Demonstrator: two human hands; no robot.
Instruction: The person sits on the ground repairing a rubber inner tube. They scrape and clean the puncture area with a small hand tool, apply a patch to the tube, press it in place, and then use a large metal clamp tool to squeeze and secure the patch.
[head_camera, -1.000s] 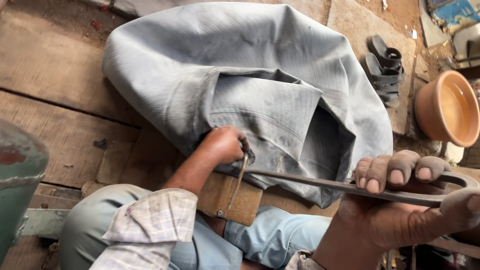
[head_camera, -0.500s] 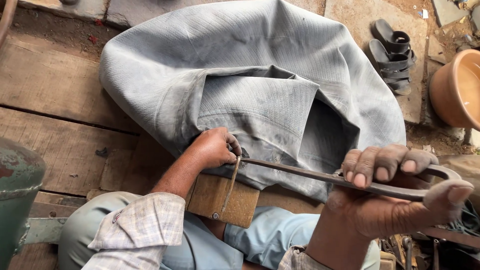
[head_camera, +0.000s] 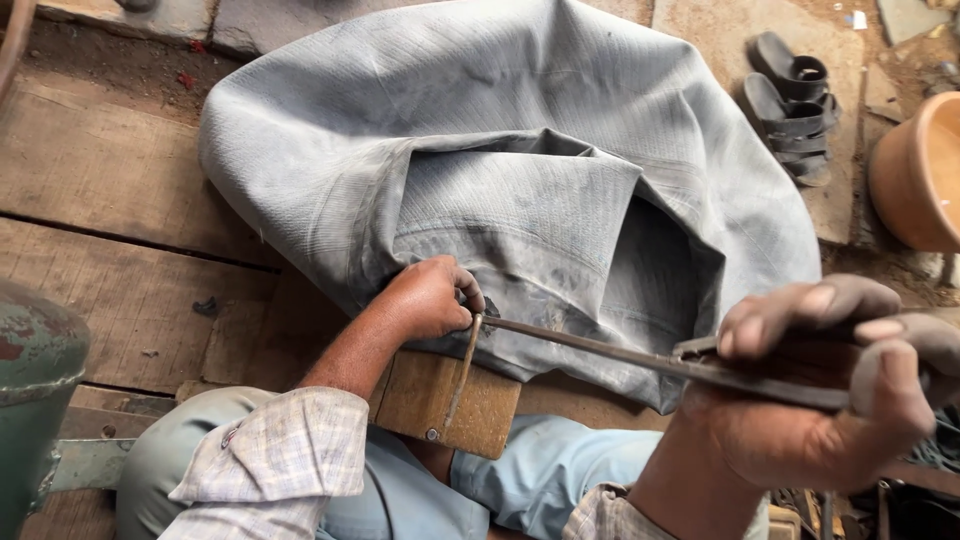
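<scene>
A large grey rubber inner tube (head_camera: 520, 170), folded and deflated, lies on the wooden floor. My left hand (head_camera: 432, 298) grips its near edge, pressed against the far end of a long metal shear (head_camera: 640, 358). My right hand (head_camera: 830, 385) is closed around the shear's handles at the right, close to the camera. One thin arm of the tool runs down to a bolt on a small wooden block (head_camera: 450, 402) that rests by my knees. I sit with legs in pale blue trousers (head_camera: 540, 475).
A pair of dark sandals (head_camera: 792, 100) lies at the upper right. An orange clay bowl (head_camera: 920, 175) stands at the right edge. A green metal object (head_camera: 35, 390) stands at the lower left. Wooden planks (head_camera: 110, 250) cover the floor on the left.
The view has shifted a little. My right hand has drawn slightly nearer and higher with the handles. My left hand stays on the tube's edge.
</scene>
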